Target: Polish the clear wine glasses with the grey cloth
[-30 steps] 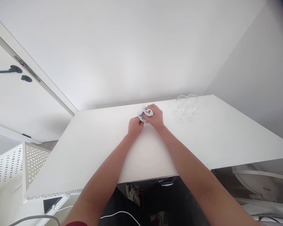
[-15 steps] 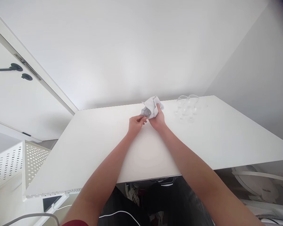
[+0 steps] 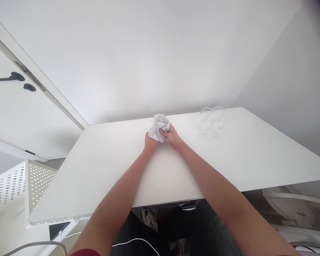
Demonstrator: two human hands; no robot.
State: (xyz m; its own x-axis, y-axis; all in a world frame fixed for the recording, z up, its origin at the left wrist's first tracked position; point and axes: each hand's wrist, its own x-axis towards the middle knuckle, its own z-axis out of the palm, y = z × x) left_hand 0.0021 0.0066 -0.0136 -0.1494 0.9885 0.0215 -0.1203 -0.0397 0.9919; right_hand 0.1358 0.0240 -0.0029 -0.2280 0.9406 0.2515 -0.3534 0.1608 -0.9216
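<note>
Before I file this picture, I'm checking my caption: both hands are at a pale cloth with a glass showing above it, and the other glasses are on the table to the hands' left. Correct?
The side is wrong: in the head view, the other glasses are on the table to the right, past the right hand, not to the left. The rest stands.

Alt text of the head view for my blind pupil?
A person's right hand holds a crumpled white cloth against a clear glass, the left hand partly hidden behind the cloth. At right, clear stemmed glasses stand on a white tabletop.
</note>
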